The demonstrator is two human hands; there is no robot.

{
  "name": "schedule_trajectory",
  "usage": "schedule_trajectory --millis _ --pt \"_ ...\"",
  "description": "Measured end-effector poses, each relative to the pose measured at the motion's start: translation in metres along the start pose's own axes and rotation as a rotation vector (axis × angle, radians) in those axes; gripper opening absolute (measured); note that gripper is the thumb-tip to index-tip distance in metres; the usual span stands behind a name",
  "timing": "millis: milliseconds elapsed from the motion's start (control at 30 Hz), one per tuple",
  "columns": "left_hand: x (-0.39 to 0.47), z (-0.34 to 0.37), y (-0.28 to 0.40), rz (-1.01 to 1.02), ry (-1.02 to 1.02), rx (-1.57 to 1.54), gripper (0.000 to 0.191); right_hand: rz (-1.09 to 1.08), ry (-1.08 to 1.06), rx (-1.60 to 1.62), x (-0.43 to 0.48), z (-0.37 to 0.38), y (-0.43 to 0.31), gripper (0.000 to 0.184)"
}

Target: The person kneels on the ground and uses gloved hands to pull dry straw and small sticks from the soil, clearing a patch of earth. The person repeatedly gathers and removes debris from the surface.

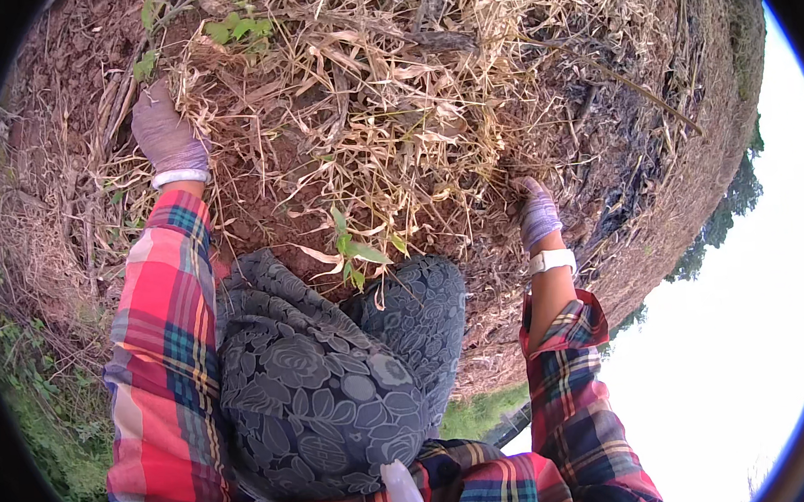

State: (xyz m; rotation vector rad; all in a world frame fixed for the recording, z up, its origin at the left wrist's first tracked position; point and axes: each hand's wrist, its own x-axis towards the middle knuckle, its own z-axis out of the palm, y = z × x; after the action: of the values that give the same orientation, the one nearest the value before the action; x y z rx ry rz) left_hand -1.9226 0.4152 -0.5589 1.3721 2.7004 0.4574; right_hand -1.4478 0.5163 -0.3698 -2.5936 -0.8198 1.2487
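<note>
My left hand (168, 131), in a dusty purplish glove with a white cuff, reaches down into straw at the upper left. Its fingertips are partly hidden, so its grip is unclear. At the right, my right hand (538, 211), in a similar glove, has its fingers curled at the edge of a tangle of dry grass (395, 141) and appears to grip some stalks. A white wristband (552, 261) circles that wrist. Between both hands the dry grass and leaves spread over reddish soil (251, 208).
A small green plant (354, 250) stands just before my knees, covered in patterned cloth (328, 393). Green leaves (240, 27) grow beyond my left hand. A thin stick (630, 85) slants across the upper right, near dark, charred-looking litter (610, 214).
</note>
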Motion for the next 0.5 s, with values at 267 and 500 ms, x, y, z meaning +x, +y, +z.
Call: schedule_trajectory --millis 267,500 --pt "-0.003 0.028 -0.023 -0.017 0.015 -0.137 0.034 -0.098 -0.013 0.353 -0.062 -0.014 -0.009 0.031" --pt "0.002 0.031 -0.026 0.041 0.115 -0.171 0.028 -0.214 0.087 0.002 -0.077 -0.029 0.031 0.035"
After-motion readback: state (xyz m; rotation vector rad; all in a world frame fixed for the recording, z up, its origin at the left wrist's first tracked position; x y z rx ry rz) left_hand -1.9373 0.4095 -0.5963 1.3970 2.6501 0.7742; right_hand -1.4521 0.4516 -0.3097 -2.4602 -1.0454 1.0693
